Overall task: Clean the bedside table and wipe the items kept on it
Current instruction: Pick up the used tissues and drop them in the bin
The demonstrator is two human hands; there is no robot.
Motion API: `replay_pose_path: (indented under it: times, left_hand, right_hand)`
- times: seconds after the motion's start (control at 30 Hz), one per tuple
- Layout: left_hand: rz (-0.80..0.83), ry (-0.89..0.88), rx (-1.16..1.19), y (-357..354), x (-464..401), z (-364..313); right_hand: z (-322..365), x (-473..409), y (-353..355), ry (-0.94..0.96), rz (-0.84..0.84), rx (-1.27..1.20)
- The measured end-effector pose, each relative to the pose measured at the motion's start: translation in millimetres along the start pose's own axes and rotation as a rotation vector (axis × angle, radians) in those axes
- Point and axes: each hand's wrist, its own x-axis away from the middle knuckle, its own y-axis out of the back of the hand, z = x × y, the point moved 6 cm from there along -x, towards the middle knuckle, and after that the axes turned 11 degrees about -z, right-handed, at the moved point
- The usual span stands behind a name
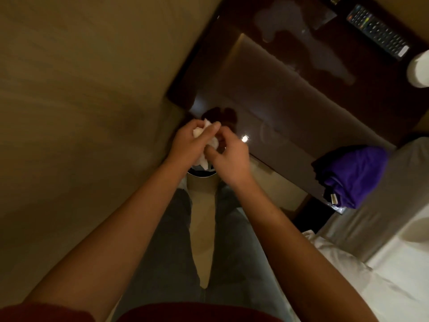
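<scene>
White tissue (204, 141), pinched between both hands' fingers (214, 127), above bin (201, 174)

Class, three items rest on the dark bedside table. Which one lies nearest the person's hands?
The folded purple cloth, at the table's near right edge. The black remote control and the white cylinder both sit at the far end.

The surface (290, 108) is dark glossy brown with pale smeared patches. A white tissue (204, 138) is crumpled. The remote (377, 31) is black with coloured buttons. A folded cloth (355, 175) is deep purple. The bed (383, 263) is white, the wall (81, 89) tan, the trousers (167, 252) grey-blue.
</scene>
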Motion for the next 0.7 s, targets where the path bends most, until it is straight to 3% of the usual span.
replay_pose_path:
  times: [0.13, 0.3, 0.43, 0.53, 0.7]
  left_hand:
    - [-0.136, 0.022, 0.101, 13.9, -3.0, 14.9]
    - [-0.177, 0.103, 0.196, 5.7, 1.8, 45.7]
    - [-0.084, 0.244, 0.243, -13.2, 2.7, 89.1]
    - [-0.006, 0.300, 0.203, -17.4, 3.9, 128.2]
    - [-0.008, 0.341, 0.045, -4.5, -18.3, 182.6]
  right_hand:
    - [-11.3, 9.6, -0.6, -0.118, 0.096, -0.291]
    - [-55.5, 18.2, -2.0, -0.467, -0.038, -0.347]
    - [-84.7, 37.3, -26.8, -0.721, 0.101, -0.514]
    - [-106.9, 51.2, -50.2, -0.749, 0.035, -0.535]
    - [-147.7, 65.1, -101.6, -0.743, -0.116, -0.494]
